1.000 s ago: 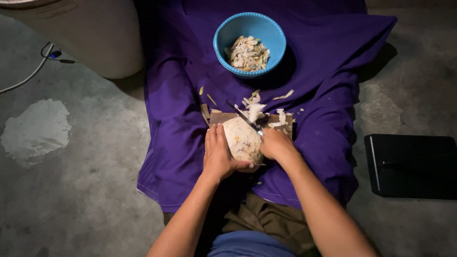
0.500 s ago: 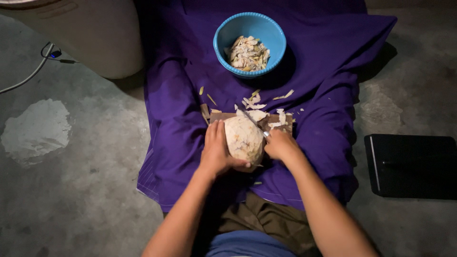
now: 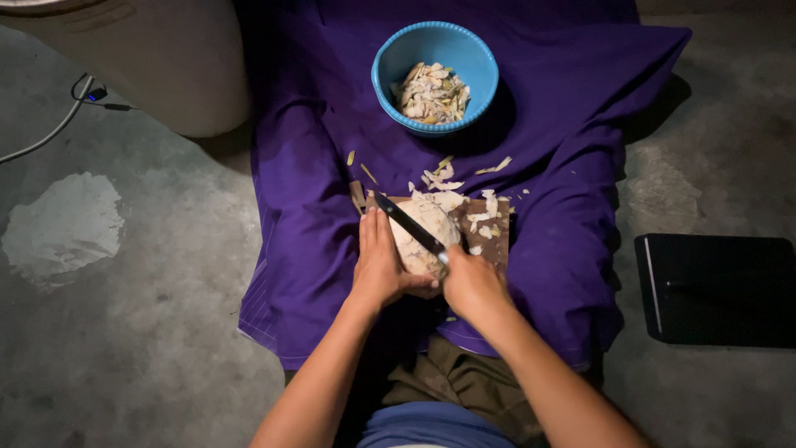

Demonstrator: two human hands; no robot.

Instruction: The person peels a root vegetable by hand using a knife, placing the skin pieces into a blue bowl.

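a: state of each grip?
b: right hand grip closed around the handle of a knife, blade laid diagonally across a pale peeled root. left hand flat against the root's left side, fingers extended.
a: location of the root?
b: on a brown cutting board, on a purple cloth spread over the floor. pale shavings lie beyond; a blue bowl of shavings sits farther out.
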